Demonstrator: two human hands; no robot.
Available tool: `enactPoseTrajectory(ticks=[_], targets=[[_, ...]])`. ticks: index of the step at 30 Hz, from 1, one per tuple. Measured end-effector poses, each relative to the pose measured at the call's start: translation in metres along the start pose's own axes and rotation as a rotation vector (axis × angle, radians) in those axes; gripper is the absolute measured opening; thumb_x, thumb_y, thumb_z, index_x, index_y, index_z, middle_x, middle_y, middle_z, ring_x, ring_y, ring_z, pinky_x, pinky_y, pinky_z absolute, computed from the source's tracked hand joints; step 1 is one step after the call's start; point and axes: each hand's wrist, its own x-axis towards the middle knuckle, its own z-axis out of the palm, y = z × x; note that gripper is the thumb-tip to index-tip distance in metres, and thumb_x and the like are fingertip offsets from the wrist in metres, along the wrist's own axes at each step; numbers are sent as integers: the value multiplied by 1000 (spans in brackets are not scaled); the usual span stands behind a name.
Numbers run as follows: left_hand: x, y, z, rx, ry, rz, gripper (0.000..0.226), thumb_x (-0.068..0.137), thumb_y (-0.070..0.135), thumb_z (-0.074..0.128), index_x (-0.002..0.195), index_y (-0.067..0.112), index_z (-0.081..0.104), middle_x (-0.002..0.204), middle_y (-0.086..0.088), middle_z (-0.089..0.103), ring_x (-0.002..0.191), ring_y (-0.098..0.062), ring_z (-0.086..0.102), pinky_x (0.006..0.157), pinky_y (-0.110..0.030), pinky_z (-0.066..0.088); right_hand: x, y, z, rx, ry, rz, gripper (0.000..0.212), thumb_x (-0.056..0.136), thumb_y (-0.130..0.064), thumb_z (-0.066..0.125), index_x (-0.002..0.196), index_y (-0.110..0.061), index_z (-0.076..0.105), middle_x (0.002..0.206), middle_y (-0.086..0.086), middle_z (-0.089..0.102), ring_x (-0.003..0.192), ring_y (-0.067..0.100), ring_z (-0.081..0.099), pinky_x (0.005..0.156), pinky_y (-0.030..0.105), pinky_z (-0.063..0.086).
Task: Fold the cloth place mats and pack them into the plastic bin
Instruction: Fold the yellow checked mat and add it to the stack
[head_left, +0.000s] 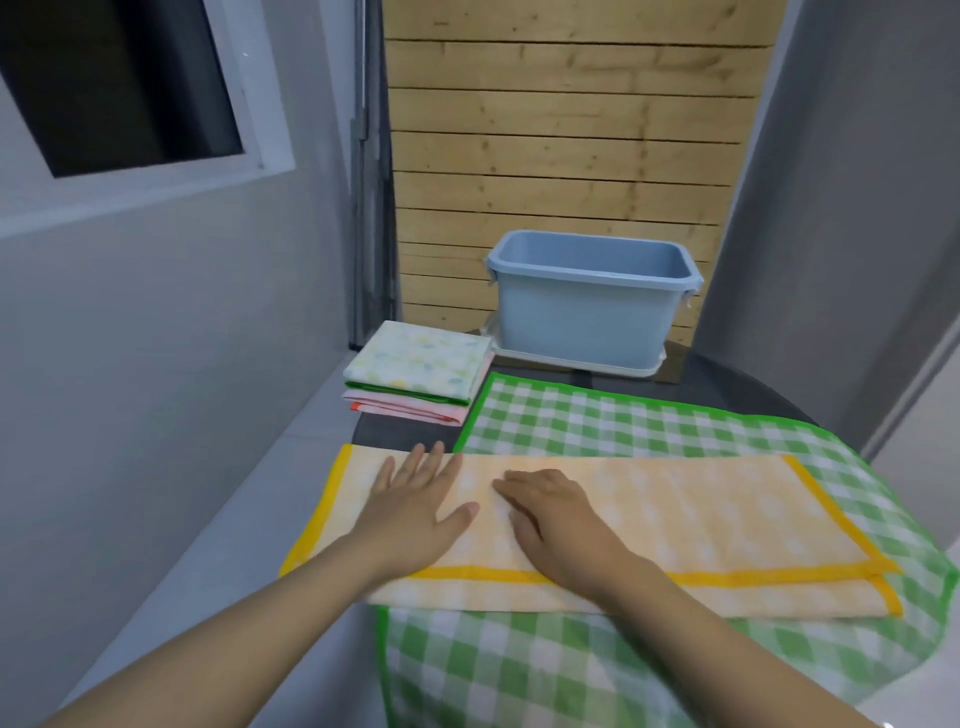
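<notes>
A yellow checked place mat (675, 519), folded into a long strip, lies across a spread green checked mat (623, 421) on a dark round table. My left hand (415, 493) presses flat on the yellow mat's left part with straight fingers. My right hand (550, 514) rests flat beside it near the mat's middle, fingers pointing left. A stack of folded mats (415, 374), pale leaf print on top, sits at the back left. Behind the green mat stands the blue plastic bin (592, 312), and no mat shows inside it.
The bin stands on a white lid (576, 364) at the table's far edge. A wooden slat panel (571, 156) rises behind it. A grey wall with a window (130, 104) runs along the left, and a pale ledge (291, 457) borders the table there.
</notes>
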Motion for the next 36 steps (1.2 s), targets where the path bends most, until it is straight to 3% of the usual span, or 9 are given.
enactPoseTrajectory(ticks=[4,10,16,21,23,26,28,32,36], targets=[[1,-14,-15,-123,-53,53,52,102,40,22,152,33,7,159,8,-8,145,-8,-15,118,-34,-11,15,-10,3,-134,-2,60,81,76,-62,3,144,-30,32,126,-6,42,114,19,35,95,32,26],[-9,-62,-23,-77,28,-102,51,100,45,23,150,39,12,160,4,-4,146,-12,-10,116,-45,-11,30,-5,1,-187,-48,46,91,67,-78,3,144,-37,30,105,-6,31,109,21,34,94,33,27],[-18,-83,-34,-433,5,-479,86,88,62,46,152,25,3,158,-13,4,143,-32,20,108,-41,31,37,-1,-3,-218,-120,36,119,44,-91,-21,144,-44,22,107,-9,25,105,15,28,94,31,26],[-21,-86,-41,-559,-24,-535,71,87,52,57,141,12,33,132,-10,52,104,-26,60,75,-33,51,42,-5,-9,-204,-172,31,116,43,-93,-13,144,-46,20,104,-6,28,99,14,26,88,28,26],[-21,-86,-42,-581,20,-509,43,86,44,62,115,13,53,108,-7,60,90,-23,61,75,-32,49,43,-9,-10,-212,-190,28,112,47,-94,-5,144,-45,20,103,-5,29,98,15,27,87,28,26],[-22,-84,-48,-744,79,-491,23,84,32,69,83,14,55,85,-4,62,74,-20,59,70,-29,48,44,-16,-11,-238,-232,33,108,52,-95,11,146,-43,16,103,-3,29,98,16,25,91,30,28],[-26,-82,-56,-912,105,-496,18,84,27,70,81,13,59,81,-3,66,71,-18,62,65,-28,50,44,-21,-14,-260,-290,47,109,53,-95,16,148,-41,10,106,-1,27,99,16,21,94,32,27],[-29,-70,-73,-1216,151,-402,21,84,21,70,99,8,64,91,-10,73,82,-26,70,79,-42,57,43,-28,-16,-262,-378,56,108,62,-91,35,149,-36,-1,109,-1,23,100,16,16,96,34,22],[-28,-47,-87,-1446,185,-321,12,88,17,64,96,8,63,81,-9,72,68,-21,70,60,-31,54,35,-31,-13,-195,-392,64,125,49,-95,37,150,-32,-3,119,-1,21,116,19,18,99,35,17]])
